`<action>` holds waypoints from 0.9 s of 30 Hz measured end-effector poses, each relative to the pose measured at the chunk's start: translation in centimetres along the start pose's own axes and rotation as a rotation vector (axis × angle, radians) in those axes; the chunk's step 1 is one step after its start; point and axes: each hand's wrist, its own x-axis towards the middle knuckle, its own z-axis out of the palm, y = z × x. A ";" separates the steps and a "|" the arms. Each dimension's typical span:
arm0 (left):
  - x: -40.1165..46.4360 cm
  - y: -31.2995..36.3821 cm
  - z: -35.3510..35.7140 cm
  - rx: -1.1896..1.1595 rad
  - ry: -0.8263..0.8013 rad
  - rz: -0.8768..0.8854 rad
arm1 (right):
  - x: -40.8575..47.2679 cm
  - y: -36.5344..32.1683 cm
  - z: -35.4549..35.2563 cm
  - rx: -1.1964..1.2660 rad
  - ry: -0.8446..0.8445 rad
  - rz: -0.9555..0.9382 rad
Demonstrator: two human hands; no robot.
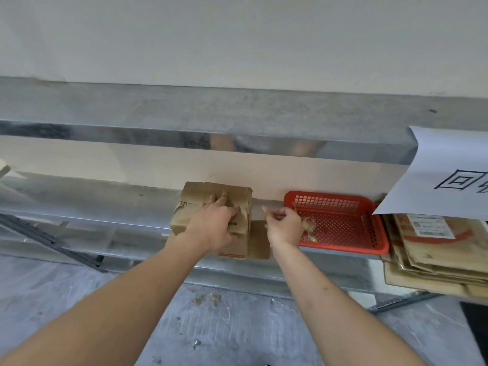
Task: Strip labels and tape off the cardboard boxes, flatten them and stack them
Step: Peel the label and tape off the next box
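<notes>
While my left hand (214,220) lies spread over the top of the cardboard box (211,220), fingers splayed and pressing down, the box stays pinned to the metal surface (79,204) so it won't skid when I pull at it. It sits near the middle of the surface, close to the wall, with one flap (258,239) hanging open toward me on its right side. My right hand (284,227) is curled just beside that flap, fingertips pinched together, I think on a thin strip of tape, though it is too slight to make out clearly. I keep that hand next to the red basket (340,249), which holds crumpled scraps, so whatever I peel off can drop straight in. Flattened boxes (433,260) are stacked at the far right, where I judge this box belongs once it is stripped and folded.
</notes>
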 end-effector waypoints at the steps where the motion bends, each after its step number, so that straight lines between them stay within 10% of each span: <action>1: 0.0 0.1 0.0 -0.010 0.008 -0.001 | 0.2 -0.3 -0.6 -0.022 0.003 -0.027; 27: 3.0 3.8 2.1 -0.059 0.155 0.140 | 5.0 2.1 -5.3 -0.272 0.074 -0.025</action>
